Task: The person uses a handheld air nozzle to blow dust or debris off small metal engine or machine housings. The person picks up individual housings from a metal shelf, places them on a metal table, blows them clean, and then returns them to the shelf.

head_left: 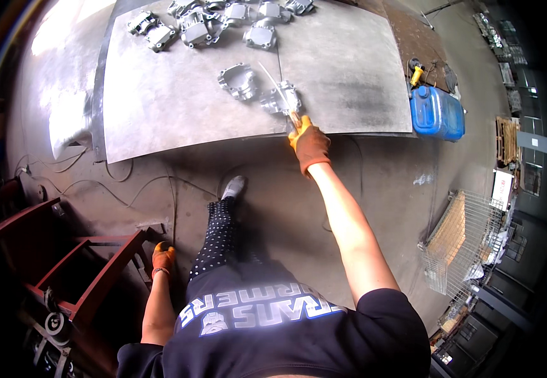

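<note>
Looking down past a person's dark T-shirt [242,349] and dotted trousers [213,236] at a broad grey metal desk [343,69]. The right hand [310,142], in an orange and yellow work glove, reaches out to the desk's front edge; its fingers are clamped around the handle of a long thin tool [273,81], whose pale shaft points away and slightly left. The shaft lies across the view of a silver metal casting [289,97] near that edge — whether the two touch, I cannot tell. Just left and a little farther back sits a ring-shaped casting [238,82], its middle open. At the far side of the desk is a cluster of similar grey castings [201,31].

The left hand [163,257], gloved too, hangs low beside a dark red metal frame [106,271]; its fingers are mostly hidden, so I cannot tell whether they are apart or together. A blue plastic jug [437,113] stands by the desk's right end — a wire basket [462,242] is farther right on the floor [387,176].
</note>
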`<act>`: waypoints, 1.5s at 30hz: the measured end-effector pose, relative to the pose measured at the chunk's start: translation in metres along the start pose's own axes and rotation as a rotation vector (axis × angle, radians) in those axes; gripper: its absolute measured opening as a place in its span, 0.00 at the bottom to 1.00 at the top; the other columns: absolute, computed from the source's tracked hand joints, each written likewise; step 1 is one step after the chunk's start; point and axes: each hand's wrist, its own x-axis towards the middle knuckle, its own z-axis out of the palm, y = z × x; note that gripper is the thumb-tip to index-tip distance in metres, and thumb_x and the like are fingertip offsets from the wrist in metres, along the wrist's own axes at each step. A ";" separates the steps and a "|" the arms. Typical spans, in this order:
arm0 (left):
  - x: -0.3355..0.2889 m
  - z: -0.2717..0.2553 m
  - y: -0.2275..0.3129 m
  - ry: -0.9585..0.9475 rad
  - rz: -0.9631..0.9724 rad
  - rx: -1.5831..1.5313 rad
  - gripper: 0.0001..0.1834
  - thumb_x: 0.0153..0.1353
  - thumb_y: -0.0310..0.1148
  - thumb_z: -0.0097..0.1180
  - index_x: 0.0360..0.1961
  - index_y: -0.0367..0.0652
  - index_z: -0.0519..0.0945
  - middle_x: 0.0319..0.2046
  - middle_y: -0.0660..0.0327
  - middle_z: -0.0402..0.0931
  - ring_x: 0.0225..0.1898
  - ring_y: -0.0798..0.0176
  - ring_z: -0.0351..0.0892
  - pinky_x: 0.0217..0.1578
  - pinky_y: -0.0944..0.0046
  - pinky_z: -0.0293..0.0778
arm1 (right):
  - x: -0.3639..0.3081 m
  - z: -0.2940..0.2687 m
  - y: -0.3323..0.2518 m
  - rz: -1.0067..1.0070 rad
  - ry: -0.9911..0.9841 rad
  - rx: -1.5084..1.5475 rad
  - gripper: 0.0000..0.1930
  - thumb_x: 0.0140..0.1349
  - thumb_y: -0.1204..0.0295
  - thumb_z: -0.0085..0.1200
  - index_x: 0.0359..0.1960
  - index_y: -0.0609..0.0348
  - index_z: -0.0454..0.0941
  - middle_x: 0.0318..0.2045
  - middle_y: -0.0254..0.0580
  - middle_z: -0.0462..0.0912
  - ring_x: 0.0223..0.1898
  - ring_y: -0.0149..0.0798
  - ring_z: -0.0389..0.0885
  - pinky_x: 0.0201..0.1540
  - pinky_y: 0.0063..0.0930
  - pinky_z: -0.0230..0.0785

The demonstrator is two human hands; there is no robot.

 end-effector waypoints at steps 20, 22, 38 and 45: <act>-0.026 -0.008 0.006 0.028 -0.061 -0.236 0.15 0.53 0.30 0.58 0.44 0.42 0.79 0.34 0.57 0.81 0.37 0.62 0.80 0.40 0.65 0.74 | 0.075 0.008 -0.058 0.073 -0.241 0.031 0.20 0.61 0.55 0.50 0.52 0.46 0.72 0.49 0.43 0.80 0.51 0.47 0.79 0.49 0.41 0.71; -0.031 -0.008 0.004 0.066 -0.050 -0.201 0.15 0.54 0.30 0.58 0.44 0.42 0.79 0.34 0.58 0.81 0.36 0.62 0.80 0.40 0.65 0.74 | 0.073 0.012 -0.060 0.062 -0.206 0.045 0.20 0.61 0.55 0.50 0.52 0.46 0.72 0.48 0.43 0.81 0.50 0.47 0.80 0.48 0.41 0.71; -0.019 0.009 -0.024 -0.039 -0.038 -0.228 0.14 0.56 0.32 0.57 0.44 0.42 0.79 0.35 0.59 0.81 0.38 0.63 0.79 0.41 0.65 0.73 | 0.044 0.014 -0.072 -0.124 -0.279 0.013 0.21 0.60 0.53 0.49 0.51 0.48 0.74 0.44 0.46 0.82 0.47 0.50 0.80 0.49 0.43 0.71; -0.008 0.008 -0.008 -0.019 0.042 -0.060 0.15 0.53 0.31 0.57 0.43 0.41 0.79 0.37 0.56 0.82 0.38 0.60 0.80 0.41 0.63 0.74 | 0.014 0.021 -0.018 -0.045 -0.186 0.054 0.20 0.60 0.50 0.48 0.46 0.50 0.74 0.40 0.49 0.82 0.42 0.53 0.81 0.46 0.46 0.71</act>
